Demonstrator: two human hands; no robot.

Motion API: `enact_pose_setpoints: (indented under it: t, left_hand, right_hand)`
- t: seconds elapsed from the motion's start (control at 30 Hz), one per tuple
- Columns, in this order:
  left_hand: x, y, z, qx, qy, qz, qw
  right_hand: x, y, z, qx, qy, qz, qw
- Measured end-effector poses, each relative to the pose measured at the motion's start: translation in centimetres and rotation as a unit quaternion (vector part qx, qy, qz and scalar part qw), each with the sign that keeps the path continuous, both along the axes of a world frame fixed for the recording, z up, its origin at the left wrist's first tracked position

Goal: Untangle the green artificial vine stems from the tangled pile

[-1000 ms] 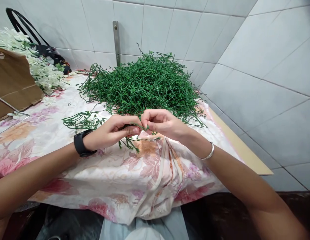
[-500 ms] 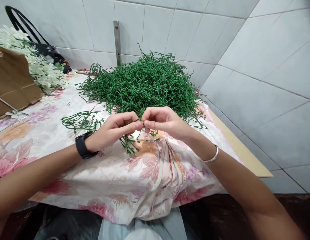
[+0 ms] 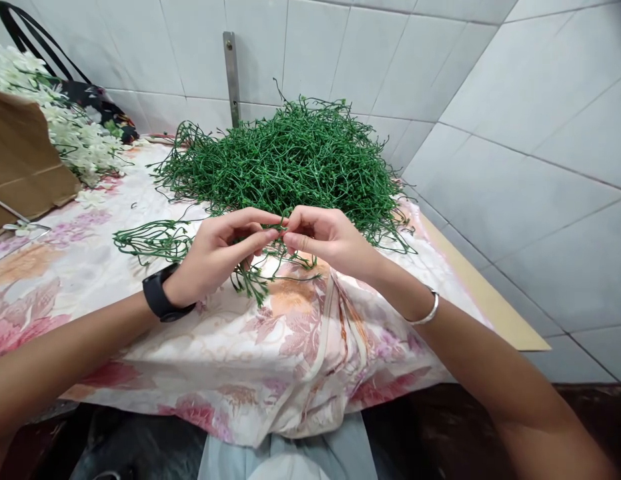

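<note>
A thin green stem (image 3: 282, 229) is being pinched at the middle of the table, where the fingertips of the left hand (image 3: 227, 247) and the right hand (image 3: 330, 239) are almost meeting. The left thumb and forefinger are being kept nearly closed around it, with a narrow gap showing behind the tips; the right thumb and forefinger are being pressed close together at its other side. A bunch of stems (image 3: 253, 283) is being partly covered by the left hand, its tips showing below the palm and its looped ends lying out past the wrist (how firmly it is being gripped by the lower fingers cannot be told). Just beyond the hands, a large tangled pile (image 3: 290, 160) of similar stems is being supported by the flowered cloth (image 3: 215, 360). A black watch (image 3: 163, 297) is being worn on the left wrist, and a silver bracelet (image 3: 433, 312) on the right arm. At the far left, white flowers (image 3: 73, 133) are being partly hidden by a brown sheet (image 3: 30, 160). Behind the pile, a metal strip (image 3: 231, 80) is being held against the tiled wall (image 3: 365, 60).
</note>
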State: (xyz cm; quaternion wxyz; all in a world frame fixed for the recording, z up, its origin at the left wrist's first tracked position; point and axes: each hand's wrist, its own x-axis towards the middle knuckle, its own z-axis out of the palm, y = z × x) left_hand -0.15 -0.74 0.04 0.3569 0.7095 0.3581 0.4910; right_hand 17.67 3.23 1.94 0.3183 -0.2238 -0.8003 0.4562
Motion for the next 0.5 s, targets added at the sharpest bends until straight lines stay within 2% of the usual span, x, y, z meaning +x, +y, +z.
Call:
enact_pose_setpoints:
  t: [0.23, 0.5]
  left_hand:
    - [-0.13, -0.06, 0.38, -0.074, -0.015, -0.102, 0.992]
    - [0.25, -0.75, 0.26, -0.061, -0.088, -0.154, 0.982]
  right_hand:
    - [0.0, -0.18, 0.28, -0.064, 0.046, 0.014, 0.997]
    - [0.17, 0.07, 0.01, -0.114, 0.081, 0.1, 0.985]
